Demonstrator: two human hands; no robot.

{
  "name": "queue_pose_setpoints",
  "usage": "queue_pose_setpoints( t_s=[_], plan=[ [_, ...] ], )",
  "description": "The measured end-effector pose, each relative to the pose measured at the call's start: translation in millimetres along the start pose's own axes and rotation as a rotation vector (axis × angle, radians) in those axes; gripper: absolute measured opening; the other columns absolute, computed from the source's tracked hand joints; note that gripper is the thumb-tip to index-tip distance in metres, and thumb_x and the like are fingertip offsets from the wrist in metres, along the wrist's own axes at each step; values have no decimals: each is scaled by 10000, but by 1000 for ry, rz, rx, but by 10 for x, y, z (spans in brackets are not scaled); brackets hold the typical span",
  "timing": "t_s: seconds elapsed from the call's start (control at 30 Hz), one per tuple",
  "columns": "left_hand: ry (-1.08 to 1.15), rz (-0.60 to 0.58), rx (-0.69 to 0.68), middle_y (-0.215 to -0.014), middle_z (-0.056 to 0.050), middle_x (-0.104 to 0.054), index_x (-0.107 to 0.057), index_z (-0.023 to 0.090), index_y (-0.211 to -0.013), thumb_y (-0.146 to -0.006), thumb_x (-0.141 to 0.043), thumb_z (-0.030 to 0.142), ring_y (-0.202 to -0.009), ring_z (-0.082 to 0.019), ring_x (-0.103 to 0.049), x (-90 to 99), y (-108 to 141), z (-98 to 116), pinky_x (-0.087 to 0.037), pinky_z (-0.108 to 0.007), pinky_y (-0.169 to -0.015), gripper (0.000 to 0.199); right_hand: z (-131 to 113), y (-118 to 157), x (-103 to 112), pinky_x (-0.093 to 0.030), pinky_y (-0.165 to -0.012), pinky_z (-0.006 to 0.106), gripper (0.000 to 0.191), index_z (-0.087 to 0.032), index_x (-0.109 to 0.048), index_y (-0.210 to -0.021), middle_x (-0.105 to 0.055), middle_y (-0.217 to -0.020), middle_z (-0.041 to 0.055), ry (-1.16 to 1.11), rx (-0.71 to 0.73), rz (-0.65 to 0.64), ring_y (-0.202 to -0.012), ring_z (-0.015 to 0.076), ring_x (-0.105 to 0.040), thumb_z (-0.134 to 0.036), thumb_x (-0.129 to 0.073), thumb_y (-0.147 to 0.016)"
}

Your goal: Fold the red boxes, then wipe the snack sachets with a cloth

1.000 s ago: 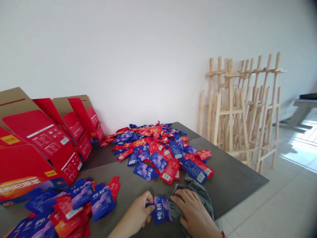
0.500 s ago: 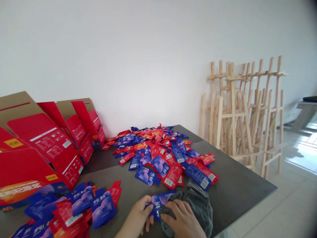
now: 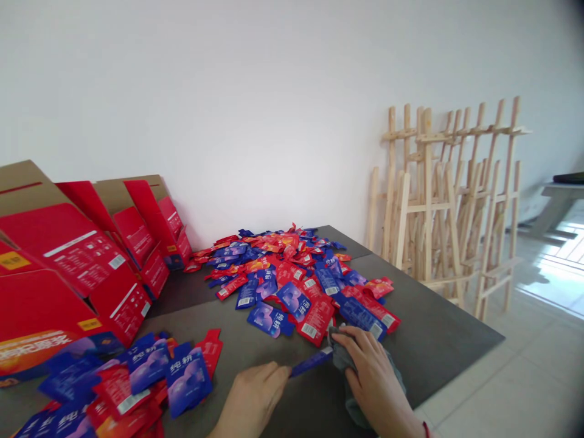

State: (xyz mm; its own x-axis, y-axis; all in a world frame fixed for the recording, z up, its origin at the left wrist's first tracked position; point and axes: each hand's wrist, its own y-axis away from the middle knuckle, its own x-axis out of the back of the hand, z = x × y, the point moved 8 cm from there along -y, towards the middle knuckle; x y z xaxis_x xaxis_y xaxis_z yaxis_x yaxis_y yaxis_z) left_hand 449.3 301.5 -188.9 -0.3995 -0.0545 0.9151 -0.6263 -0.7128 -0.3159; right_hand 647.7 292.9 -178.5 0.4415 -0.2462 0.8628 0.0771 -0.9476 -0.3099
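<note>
Near the table's front edge, my left hand is closed on one end of a blue pouch, which shows nearly edge-on. My right hand grips a grey-green cloth at the pouch's other end; part of the cloth hangs below the palm. Beyond both hands spreads a large heap of red and blue pouches. A smaller pile of the same pouches lies to the left of my left hand.
Open red cardboard boxes stand along the table's left side. The dark table has its right edge above a tiled floor. Wooden easels lean by the white wall at the right.
The pouch has turned from face-up to nearly edge-on. My right hand and the cloth have moved right and away, toward the pouch's far end; my left hand has shifted slightly.
</note>
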Motion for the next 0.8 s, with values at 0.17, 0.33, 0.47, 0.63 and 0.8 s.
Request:
queue_pose_setpoints(
  t_s=[0.17,0.33,0.47,0.63,0.8],
  plan=[
    [-166,-60,-151,-891,-9,-667,-641,227,-941,-943,-496,212,-738,-139,-616,-94,6,209,-425,-240,-640,146,-107,-18,61,-319,-1064,410,598,-250,-575,-1242,-513,-1331,52,-57,5,-1,-1243,240,-424,-44,-423,-702],
    [-134,-145,-140,-828,19,-659,-649,222,-882,-907,-573,198,-726,-124,-614,-213,-6,207,-433,-228,-639,83,-503,80,-368,-320,-1031,369,648,-324,-583,-1249,-532,-1339,2,-53,245,-296,-1235,225,-429,-51,-483,-670],
    [-122,-155,-226,-922,12,-686,-661,261,-1004,-884,-597,168,-794,-142,-638,-212,19,213,-472,-245,-702,164,-509,111,-557,-297,-1030,374,609,-316,-569,-1276,-516,-1375,17,32,266,-335,-1252,243,-412,-74,-508,-720],
    [4,-162,-221,-1025,-5,-719,-651,257,-1046,-897,-551,154,-892,-153,-674,-122,5,184,-510,-250,-796,206,-118,-12,-405,-317,-1008,395,586,-300,-597,-1261,-553,-1331,35,102,102,-206,-1204,264,-447,-68,-497,-732],
    [108,-109,-194,-1150,-44,-705,-638,229,-1023,-920,-447,134,-1025,-159,-661,9,-15,134,-509,-259,-899,237,81,-81,-222,-349,-993,409,568,-246,-627,-1225,-590,-1256,70,120,14,-135,-1158,277,-475,-46,-486,-712]
  ],
)
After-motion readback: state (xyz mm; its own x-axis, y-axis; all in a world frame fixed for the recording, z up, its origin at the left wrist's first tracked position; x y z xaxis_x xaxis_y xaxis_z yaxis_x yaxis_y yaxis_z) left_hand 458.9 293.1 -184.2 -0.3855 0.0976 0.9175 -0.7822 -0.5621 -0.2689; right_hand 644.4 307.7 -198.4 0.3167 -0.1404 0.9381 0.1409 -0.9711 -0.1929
